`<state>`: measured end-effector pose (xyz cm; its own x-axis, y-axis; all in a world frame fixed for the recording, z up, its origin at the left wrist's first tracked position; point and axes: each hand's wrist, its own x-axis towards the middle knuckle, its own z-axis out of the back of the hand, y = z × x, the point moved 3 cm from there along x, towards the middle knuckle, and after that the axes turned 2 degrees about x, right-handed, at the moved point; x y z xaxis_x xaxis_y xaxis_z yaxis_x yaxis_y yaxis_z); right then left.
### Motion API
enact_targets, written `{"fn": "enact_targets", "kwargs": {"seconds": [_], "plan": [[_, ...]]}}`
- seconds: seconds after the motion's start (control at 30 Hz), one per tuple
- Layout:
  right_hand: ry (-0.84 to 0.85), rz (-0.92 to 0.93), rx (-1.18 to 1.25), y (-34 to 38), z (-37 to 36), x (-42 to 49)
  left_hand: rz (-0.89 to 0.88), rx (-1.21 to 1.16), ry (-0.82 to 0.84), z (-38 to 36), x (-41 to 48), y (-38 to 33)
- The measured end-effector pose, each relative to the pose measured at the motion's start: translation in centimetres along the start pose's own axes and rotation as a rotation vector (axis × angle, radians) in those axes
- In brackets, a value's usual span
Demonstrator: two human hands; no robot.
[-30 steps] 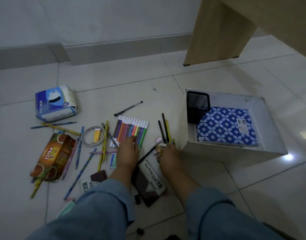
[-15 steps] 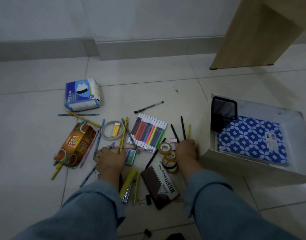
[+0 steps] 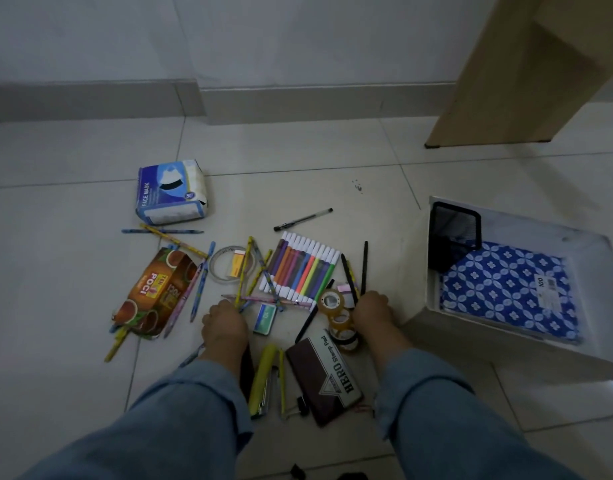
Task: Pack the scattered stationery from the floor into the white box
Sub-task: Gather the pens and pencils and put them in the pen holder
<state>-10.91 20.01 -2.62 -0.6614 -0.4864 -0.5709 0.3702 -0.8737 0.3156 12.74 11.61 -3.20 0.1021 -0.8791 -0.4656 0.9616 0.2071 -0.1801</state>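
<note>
Fingers of the right hand were bent down over the near ends of two black pencils. Its back hid them, so I could not tell whether they gripped the pencils or only touched them. Just left of these fingers lay rolls of clear tape, and beyond those a pack of coloured markers. Right of them, close by, stood the white box, open, with a blue patterned notebook flat inside and a black mesh holder leaning in its far left corner.

Left hand fingers pointed down into crossed coloured pencils on the floor; whether they held one could not be told. A small green pad lay just to their right, a tea carton to their left, and a face mask box well beyond. Between the two wrists lay a yellow stapler and a stamp pad box.
</note>
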Motion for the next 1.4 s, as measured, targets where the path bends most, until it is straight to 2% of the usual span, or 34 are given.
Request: {"fn": "enact_targets", "kwargs": {"seconds": [0.13, 0.3, 0.47, 0.63, 0.8, 1.0, 1.13, 1.23, 1.3, 1.4], "plan": [[-0.029, 0.075, 0.083, -0.7, -0.1, -0.8, -0.082, 0.012, -0.018, 0.3, 0.1, -0.4], [-0.027, 0.207, 0.112, -1.0, 0.6, -1.2, -0.180, -0.115, -0.074, 1.1, 0.4, -1.4], [-0.042, 0.192, 0.050, -0.8, 0.7, -1.8, -0.250, -0.272, -0.164, 2.0, 0.1, -2.9], [-0.061, 0.012, 0.015, -1.4, 0.2, -2.1, -0.204, -0.307, -0.149, 2.1, 0.2, -4.0], [0.017, 0.007, 0.046, -1.6, 0.4, -2.0, -0.209, -0.453, -0.197, 2.5, -0.6, -4.3], [-0.064, 0.064, 0.125, -0.8, 1.6, -1.6, -0.256, -0.595, -0.239, 3.4, -1.8, -5.7], [0.003, 0.076, 0.457, 0.6, 3.1, -0.1, -0.174, -0.652, -0.315, 3.7, -2.1, -6.0], [0.173, 0.041, 0.795, 2.6, 3.5, -0.5, -0.142, -0.630, -0.381, 4.1, -2.4, -5.9], [0.325, -0.049, 1.072, 3.9, 3.2, -1.4, -0.171, -0.612, -0.411, 4.4, -2.8, -5.8], [0.473, -0.090, 1.271, 5.4, 2.2, -2.6, -0.256, -0.563, -0.415, 4.7, -3.4, -5.7]]}}
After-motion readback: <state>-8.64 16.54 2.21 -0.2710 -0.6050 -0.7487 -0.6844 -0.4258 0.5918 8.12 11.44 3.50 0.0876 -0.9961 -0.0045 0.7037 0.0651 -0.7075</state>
